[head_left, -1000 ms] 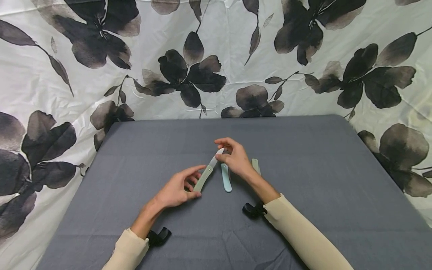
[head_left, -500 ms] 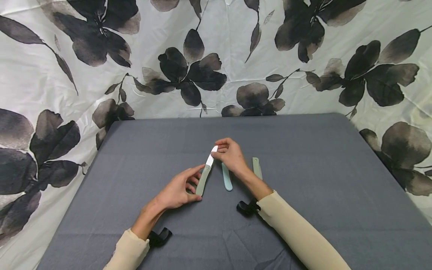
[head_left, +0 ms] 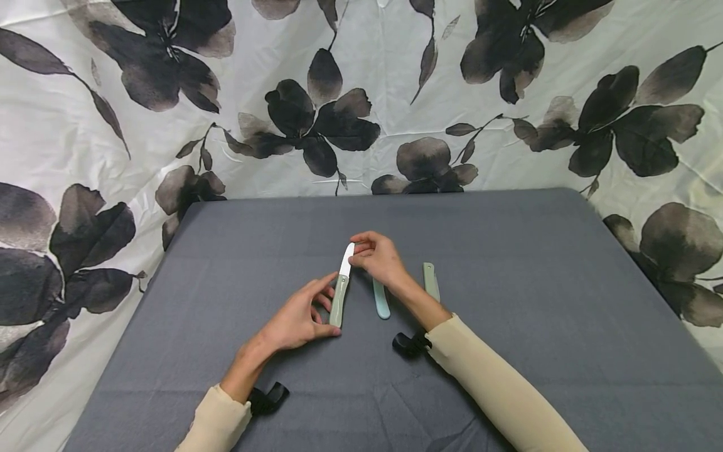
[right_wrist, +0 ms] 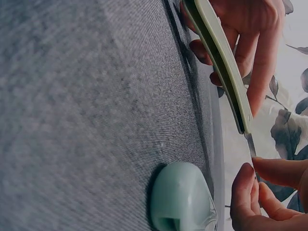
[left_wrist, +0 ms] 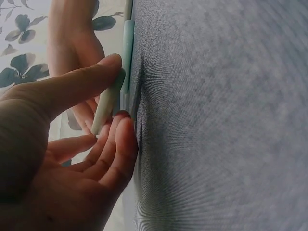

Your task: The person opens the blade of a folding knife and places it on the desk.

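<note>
A folding knife (head_left: 339, 301) with a pale green handle stands opened out, its white blade pointing away from me. My left hand (head_left: 294, 319) holds the handle between the thumb at its near end and the index finger near the pivot. The blade is pinched near its tip by the thumb and fingers of my right hand (head_left: 380, 258). In the right wrist view, the slot along the handle (right_wrist: 224, 67) shows, and the thin blade (right_wrist: 250, 145) runs down into the right fingers. Beneath the right hand lies a light blue folding knife (head_left: 381, 302), its far end hidden.
Another pale green folding knife (head_left: 430, 280) lies right of the right wrist, partly hidden by the forearm. A grey cloth covers the table (head_left: 508, 276). Behind it hangs a white curtain with dark flowers (head_left: 316, 132). Black wrist mounts (head_left: 268, 398) sit under both sleeves.
The right hand has moved left along with the blade, swinging the green knife more upright in the head view. The left hand has shifted only slightly and still holds the handle.
</note>
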Tool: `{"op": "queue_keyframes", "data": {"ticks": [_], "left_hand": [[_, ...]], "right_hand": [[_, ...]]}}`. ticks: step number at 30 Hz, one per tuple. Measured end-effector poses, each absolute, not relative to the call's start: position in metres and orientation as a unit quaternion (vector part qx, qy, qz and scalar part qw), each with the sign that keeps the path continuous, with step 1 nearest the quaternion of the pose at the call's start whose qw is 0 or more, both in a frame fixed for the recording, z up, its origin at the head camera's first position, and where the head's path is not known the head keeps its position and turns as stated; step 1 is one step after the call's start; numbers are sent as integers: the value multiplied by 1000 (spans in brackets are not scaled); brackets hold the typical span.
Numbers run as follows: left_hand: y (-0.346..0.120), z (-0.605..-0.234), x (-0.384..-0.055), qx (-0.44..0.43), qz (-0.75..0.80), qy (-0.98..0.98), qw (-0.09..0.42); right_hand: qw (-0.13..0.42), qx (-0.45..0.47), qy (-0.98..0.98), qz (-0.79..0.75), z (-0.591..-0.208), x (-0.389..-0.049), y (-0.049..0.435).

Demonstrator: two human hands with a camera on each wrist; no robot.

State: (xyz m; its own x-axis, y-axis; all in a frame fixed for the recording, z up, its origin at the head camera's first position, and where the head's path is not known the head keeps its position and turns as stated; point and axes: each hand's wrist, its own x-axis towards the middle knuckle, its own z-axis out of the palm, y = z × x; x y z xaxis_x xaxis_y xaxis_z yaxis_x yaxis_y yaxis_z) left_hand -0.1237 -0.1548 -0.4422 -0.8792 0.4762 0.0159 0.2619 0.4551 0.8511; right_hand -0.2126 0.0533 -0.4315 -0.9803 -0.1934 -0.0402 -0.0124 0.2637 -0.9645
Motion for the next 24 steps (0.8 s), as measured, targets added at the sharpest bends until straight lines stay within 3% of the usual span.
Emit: {"op": "queue_keyframes", "data": {"ticks": [13,24], "left_hand": [[-156,-441,-126,205,411,886,64],[-159,-439,-125,181,366,910,69]], "right_hand": [[108,-77,812,-568,-433,-217,44],[142,-113,865,-468,-430,-220,37]]}}
